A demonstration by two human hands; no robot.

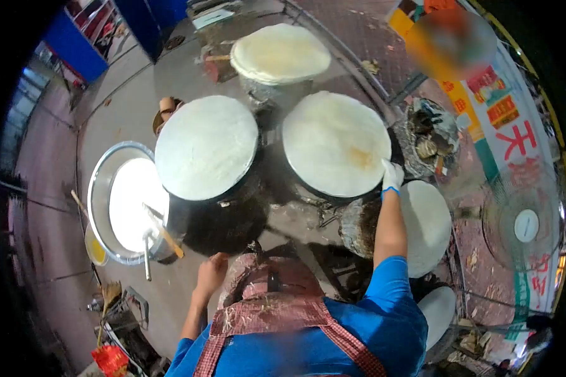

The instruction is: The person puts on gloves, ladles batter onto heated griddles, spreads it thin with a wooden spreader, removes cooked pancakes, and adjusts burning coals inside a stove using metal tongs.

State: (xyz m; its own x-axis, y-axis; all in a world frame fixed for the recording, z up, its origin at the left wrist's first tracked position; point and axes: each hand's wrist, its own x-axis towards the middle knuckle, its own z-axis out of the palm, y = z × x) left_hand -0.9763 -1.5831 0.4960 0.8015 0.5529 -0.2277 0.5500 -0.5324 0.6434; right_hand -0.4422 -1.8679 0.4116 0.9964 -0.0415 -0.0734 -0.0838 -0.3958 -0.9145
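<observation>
My right hand [392,175], in a white glove with a blue cuff, has its fingers closed at the right rim of a round griddle. They seem to pinch the edge of a thin pancake [333,141], which covers that griddle and has a browned patch near the hand. Low in front of me, my left hand [212,273] is curled into a loose fist, with nothing visible in it. Beyond it, a second white pancake [206,147] covers the left griddle. A metal basin [96,198] of white batter [135,201] stands left, with a ladle [160,229] resting in it.
Another pancake-covered griddle [280,53] stands at the back. By my right forearm is a large pale round sheet [424,226], with a smaller pale disc [437,314] behind it. A foil-wrapped stove [431,135] stands right, near a printed banner [516,138]. A broom [110,295] lies lower left.
</observation>
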